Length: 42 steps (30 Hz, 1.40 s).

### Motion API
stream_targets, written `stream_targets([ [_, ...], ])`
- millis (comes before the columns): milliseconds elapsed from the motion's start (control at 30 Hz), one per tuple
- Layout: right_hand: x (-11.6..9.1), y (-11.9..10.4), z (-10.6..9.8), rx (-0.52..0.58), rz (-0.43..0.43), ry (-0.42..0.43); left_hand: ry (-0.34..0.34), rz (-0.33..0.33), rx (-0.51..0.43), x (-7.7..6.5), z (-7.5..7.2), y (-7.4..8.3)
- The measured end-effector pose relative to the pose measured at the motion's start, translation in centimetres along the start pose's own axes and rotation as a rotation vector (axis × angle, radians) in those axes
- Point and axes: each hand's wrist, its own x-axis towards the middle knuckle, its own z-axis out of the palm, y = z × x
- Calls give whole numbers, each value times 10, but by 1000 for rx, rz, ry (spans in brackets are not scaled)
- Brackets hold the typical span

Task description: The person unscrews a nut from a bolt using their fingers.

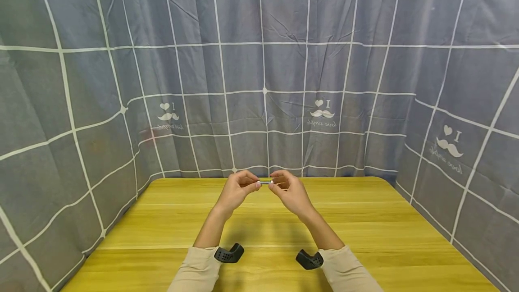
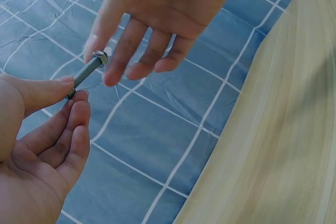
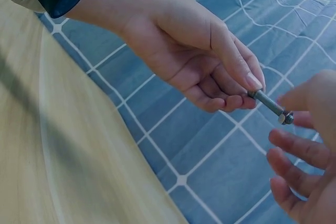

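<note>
A silver metal bolt point(image 2: 87, 72) is held up in the air, with a hex nut point(image 3: 285, 117) on the threaded end. My left hand point(image 1: 238, 193) pinches the head end between thumb and fingertips. Close beside the nut is my right hand point(image 1: 293, 195), its fingers spread apart in the right wrist view. The nut shows clear between that hand's thumb and fingers, though whether a fingertip touches it is hard to tell. In the head view the bolt lies roughly level between both hands.
A yellow wood-grain table point(image 1: 259, 229) extends beneath both hands. Grey curtains point(image 1: 243, 66) with white grid lines hang behind it and on both sides. A black wrist device point(image 1: 229, 253) is worn on the left sleeve, and another black device point(image 1: 309, 260) on the right.
</note>
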Motion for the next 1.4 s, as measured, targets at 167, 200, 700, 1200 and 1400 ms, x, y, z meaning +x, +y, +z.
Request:
stream_targets([
  [167,0,0,1,6,-2,-20,0,11,-8,0,0,0],
  [200,0,0,1,9,-8,-23,-1,12,-5,0,0,0],
  [700,-8,-5,6,11,17,-10,-25,20,-17,-7,-5,-2],
  [1200,-13,-8,9,-18,37,7,-13,13,3,-11,-6,0],
  [1400,-13,-7,8,-23,-10,0,-26,8,15,-16,-6,18],
])
